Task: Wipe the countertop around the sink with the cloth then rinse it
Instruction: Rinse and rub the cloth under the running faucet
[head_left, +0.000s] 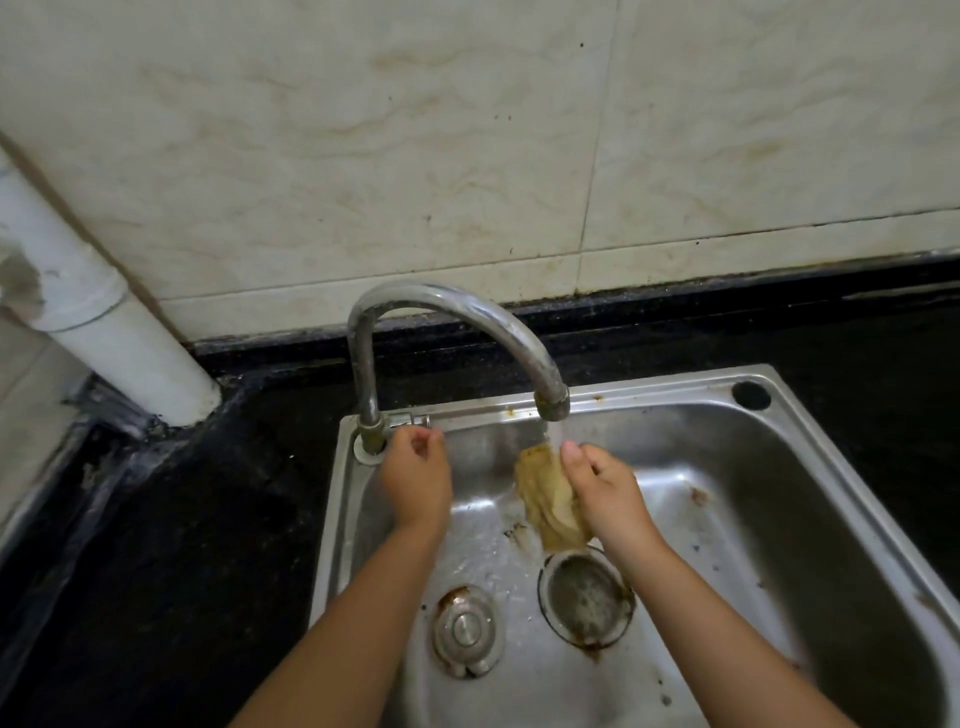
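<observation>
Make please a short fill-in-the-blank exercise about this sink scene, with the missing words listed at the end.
1. The right hand holds the crumpled yellow-brown cloth under the ____ running from the curved chrome tap.
2. The left hand reaches to the tap's small metal lever, near the tap's ____.
3. The round metal drain plug lies in the stainless steel sink, ____ the open round drain hole, not in it.

Missing words: water; base; beside

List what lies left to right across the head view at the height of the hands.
White pipe → faucet base → left hand → cloth → right hand → sink rim → black countertop.
</observation>
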